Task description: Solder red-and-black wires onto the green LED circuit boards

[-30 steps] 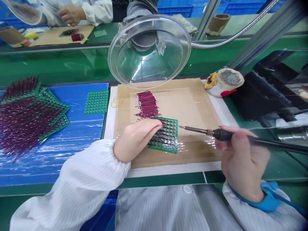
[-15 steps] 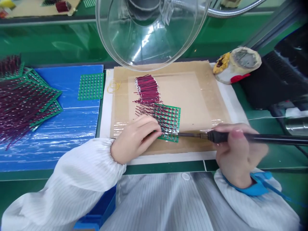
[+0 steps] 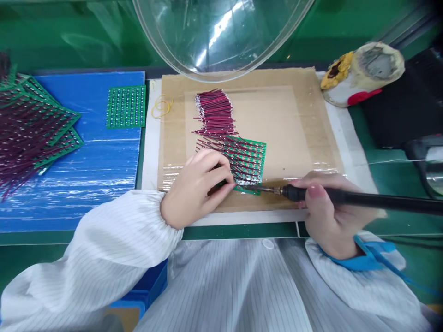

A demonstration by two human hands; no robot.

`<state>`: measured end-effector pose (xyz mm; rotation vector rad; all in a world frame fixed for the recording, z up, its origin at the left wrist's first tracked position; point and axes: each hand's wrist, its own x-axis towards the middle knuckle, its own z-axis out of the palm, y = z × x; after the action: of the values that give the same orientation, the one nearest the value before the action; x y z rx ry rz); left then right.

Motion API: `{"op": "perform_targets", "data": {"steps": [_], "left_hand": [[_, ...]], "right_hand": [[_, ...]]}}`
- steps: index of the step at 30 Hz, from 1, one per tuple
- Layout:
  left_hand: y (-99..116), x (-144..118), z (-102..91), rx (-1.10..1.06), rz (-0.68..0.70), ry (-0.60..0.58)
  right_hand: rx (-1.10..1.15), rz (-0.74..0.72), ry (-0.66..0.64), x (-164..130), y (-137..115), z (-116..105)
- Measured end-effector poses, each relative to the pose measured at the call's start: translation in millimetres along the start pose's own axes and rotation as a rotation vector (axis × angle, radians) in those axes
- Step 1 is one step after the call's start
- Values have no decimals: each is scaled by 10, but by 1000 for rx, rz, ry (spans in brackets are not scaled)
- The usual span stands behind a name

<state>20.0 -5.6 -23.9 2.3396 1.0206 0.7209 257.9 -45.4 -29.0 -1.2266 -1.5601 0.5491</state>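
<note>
A green circuit board (image 3: 259, 154) with rows of dark red wires lies on the cardboard mat. My left hand (image 3: 200, 189) rests at the board's lower left, thumb and forefinger pinched on a thin wire, mostly hidden by the fingers. In my right hand (image 3: 327, 216) is a soldering iron (image 3: 401, 202) with a black handle, held almost level. Its tip meets the board's lower edge, just right of my left fingertips. Directly above the board sits a pile of cut dark red wires (image 3: 215, 113) with pale ends.
Wired boards (image 3: 62, 117) are heaped on a blue sheet (image 3: 104, 184) at left, beside a bare board (image 3: 125, 107). A yellow rubber band (image 3: 161, 107) lies near the mat (image 3: 304, 115). A clear round hood (image 3: 221, 50) hangs overhead. A stained round container (image 3: 363, 74) stands at right.
The camera view has tilted down a little. The iron's tip has shifted left across the board's lower edge, closer to my left fingertips. Both hands keep their grips.
</note>
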Motion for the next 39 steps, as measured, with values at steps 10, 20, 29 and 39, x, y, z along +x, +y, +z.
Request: {"op": "perform_targets", "data": {"steps": [10,20,29,39], "left_hand": [[7,-9,17,33,0,8],[5,-10,26,48,-4,8],[9,-6,24,47,-2,2],[12,7,22,32,-21,-8]], "right_hand": [[52,-91,-41,4,-13,5],[79,-85,24,26,-7,28],[69,-96,63,-4,-5,10],[88,-59,22,2,-6,12]]}}
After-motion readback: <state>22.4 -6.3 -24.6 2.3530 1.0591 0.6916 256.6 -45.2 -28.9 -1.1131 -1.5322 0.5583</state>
